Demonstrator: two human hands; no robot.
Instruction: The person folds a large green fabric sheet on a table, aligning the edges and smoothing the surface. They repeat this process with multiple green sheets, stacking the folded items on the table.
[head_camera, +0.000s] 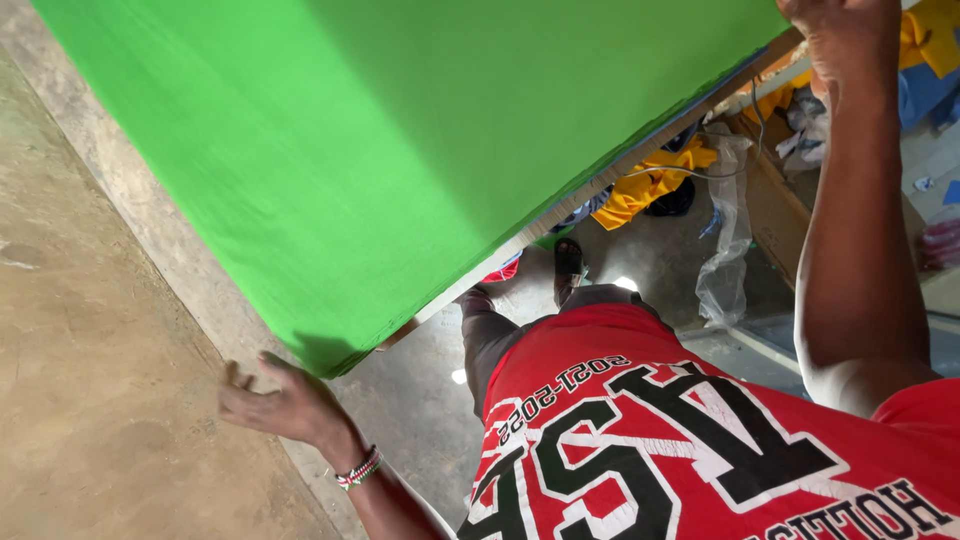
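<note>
A bright green cloth (400, 150) lies spread over a flat board-like table and fills the upper part of the view. My left hand (275, 400), with a beaded bracelet on the wrist, hangs just below the cloth's near corner; its fingers are apart and hold nothing. My right hand (840, 35) reaches up to the cloth's far edge at the top right. Its fingers are cut off by the frame, so its grip is hidden. My red shirt (700, 440) with black and white lettering fills the bottom right.
Brown concrete floor (90, 350) lies to the left, with a paler concrete strip along the cloth. Under the table are my feet (568, 262), yellow fabric (650, 180), a clear plastic bag (725, 250), wooden framing and scattered cloth scraps.
</note>
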